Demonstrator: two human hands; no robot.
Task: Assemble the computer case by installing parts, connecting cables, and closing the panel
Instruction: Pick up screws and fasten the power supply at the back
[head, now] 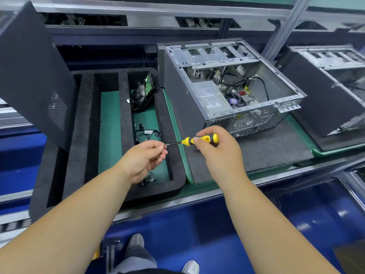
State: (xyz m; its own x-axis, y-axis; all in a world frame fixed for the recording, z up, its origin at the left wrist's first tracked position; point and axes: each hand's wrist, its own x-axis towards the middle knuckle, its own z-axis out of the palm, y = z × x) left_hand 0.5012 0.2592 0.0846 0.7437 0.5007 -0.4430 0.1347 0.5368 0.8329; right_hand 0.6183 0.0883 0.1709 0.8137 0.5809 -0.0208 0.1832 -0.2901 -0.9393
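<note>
foam tray (pixel 177 186): screws (pixel 147 179), cables (pixel 147 133) | open case (pixel 227 86): wiring

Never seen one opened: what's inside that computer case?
Inside the computer case: a labelled silver power supply, black cables and part of a circuit board. Whatever lies under these is hidden.

The open grey computer case (pixel 227 86) is bare galvanised sheet metal, dull-bright, with perforated vent areas; its outer wall is matt dark grey. At 9 o'clock from it, the black compartmented foam tray (pixel 126 107) is soft and matt with a fuzzy surface. The yellow-and-black screwdriver (pixel 199 139) has a smooth, slightly glossy plastic handle and a thin dark metal shaft. The green conveyor mat (pixel 109 131) is smooth and matt.
</note>
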